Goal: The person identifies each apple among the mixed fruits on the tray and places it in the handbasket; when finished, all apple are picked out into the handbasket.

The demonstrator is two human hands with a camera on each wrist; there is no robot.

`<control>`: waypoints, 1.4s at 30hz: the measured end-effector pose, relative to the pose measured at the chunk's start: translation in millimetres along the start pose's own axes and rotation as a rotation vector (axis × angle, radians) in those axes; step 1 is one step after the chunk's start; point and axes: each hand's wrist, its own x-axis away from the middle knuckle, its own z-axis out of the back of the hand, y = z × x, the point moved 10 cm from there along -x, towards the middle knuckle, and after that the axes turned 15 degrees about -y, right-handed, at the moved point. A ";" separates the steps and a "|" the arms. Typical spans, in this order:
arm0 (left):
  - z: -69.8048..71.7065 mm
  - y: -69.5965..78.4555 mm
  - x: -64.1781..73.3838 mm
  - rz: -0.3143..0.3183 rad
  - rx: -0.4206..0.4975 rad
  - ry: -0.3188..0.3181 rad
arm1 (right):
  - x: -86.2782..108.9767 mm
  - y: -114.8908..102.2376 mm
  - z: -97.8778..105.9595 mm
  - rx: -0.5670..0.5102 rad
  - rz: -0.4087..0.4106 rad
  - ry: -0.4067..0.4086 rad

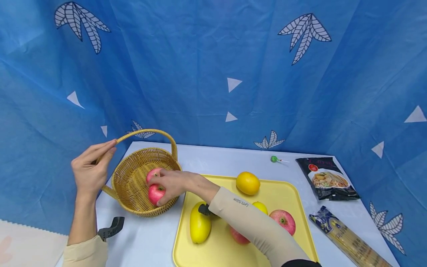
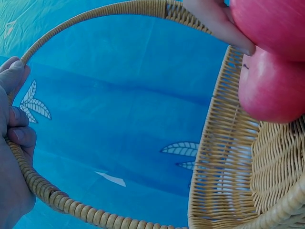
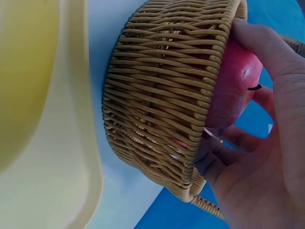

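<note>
My left hand (image 1: 90, 168) grips the arched handle (image 2: 109, 9) of a round wicker basket (image 1: 131, 181), which stands at the left of the table. Inside the basket my right hand (image 1: 171, 183) holds a red apple (image 1: 156, 194), its thumb on one side and its fingers on the other. The same apple (image 3: 236, 83) shows just within the rim in the right wrist view. A second red apple (image 1: 152, 174) lies against it, partly hidden by the fingers. Both apples appear close together at the upper right of the left wrist view.
Right of the basket, a yellow tray (image 1: 180, 241) bears a yellow mango (image 1: 200, 224), an orange-yellow fruit (image 1: 248, 183), another yellow fruit (image 1: 261, 207) and red apples (image 1: 282, 221), partly under my right forearm. Beyond lie a green lollipop (image 1: 274, 159), a black food packet (image 1: 327, 178) and packaged noodles (image 1: 350, 237).
</note>
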 end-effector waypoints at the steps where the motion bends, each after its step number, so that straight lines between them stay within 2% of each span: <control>1: -0.1 0.1 0.0 0.002 -0.004 -0.001 | -0.1 1.0 -0.5 -0.004 -0.002 0.001; 12: 0.0 -2.4 1.2 0.007 -0.006 0.001 | -5.0 10.2 0.4 -0.046 0.004 -0.017; 21: 0.2 -3.0 2.0 0.011 -0.005 0.000 | -7.1 23.9 4.5 -0.091 -0.027 -0.015; 28: 0.2 -4.3 1.6 0.022 -0.012 0.002 | -11.2 30.2 10.6 -0.083 -0.043 -0.009; 35: 0.1 -2.3 0.2 0.000 -0.003 0.004 | -16.4 31.6 11.3 -0.048 -0.058 -0.024; 42: -0.8 0.4 -0.7 -0.015 -0.001 0.008 | -19.9 39.3 13.8 -0.058 -0.100 -0.006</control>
